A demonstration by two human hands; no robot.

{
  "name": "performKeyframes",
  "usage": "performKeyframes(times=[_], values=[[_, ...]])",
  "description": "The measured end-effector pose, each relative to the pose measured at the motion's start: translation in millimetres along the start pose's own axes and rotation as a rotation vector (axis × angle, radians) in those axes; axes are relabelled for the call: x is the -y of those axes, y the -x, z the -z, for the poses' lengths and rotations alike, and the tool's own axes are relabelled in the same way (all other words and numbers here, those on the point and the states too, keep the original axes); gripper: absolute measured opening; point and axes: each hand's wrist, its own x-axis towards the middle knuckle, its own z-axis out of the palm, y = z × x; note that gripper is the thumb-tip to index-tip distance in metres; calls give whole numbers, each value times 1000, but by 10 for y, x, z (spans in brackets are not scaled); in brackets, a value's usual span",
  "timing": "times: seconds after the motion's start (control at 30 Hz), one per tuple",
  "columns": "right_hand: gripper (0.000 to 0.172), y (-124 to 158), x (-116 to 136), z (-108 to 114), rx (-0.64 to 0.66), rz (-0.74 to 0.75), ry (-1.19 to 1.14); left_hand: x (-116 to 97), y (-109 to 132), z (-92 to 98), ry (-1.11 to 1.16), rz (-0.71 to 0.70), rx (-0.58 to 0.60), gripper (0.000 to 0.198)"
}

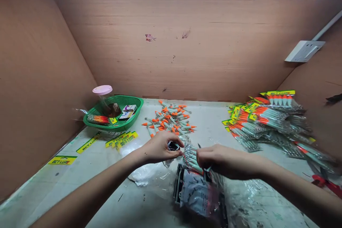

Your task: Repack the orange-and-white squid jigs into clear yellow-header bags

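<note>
My left hand [161,146] is curled, thumb and fingers round a small black-and-clear plastic piece [173,145] whose kind I cannot make out. My right hand [213,156] is closed beside a row of pale green lures [190,155] lying between the two hands. A thin dark tip shows above its knuckles; what it grips is hidden. Under the hands lies a black-edged clear plastic packet [196,192], with the lures at its top end. Beyond the hands sits a loose pile of orange-tipped lures [171,119] with wire hooks.
A green basket [123,127] at the left holds a pink-lidded jar [103,91]. Yellow header cards [62,160] and thin clear plastic [151,174] lie on the left. Packed lures [256,121] are heaped at the right, near a red-handled tool [327,184]. Cardboard walls surround the table.
</note>
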Motion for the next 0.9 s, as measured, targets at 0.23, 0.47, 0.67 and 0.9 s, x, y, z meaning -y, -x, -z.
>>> performKeyframes(times=[0.23,0.47,0.67,0.9], values=[[13,-44,-5,123,-499,25,-101,-16,11,-5,38,20,-98,16],[30,-81,-176,261,-918,-19,-413,-353,194,-69,-9,-160,-257,35],[17,-228,-98,91,-1038,-129,-516,-537,220,-391,-415,-440,-489,35],[15,-178,-44,151,-895,-319,-509,-472,262,-330,-247,-256,-547,25]])
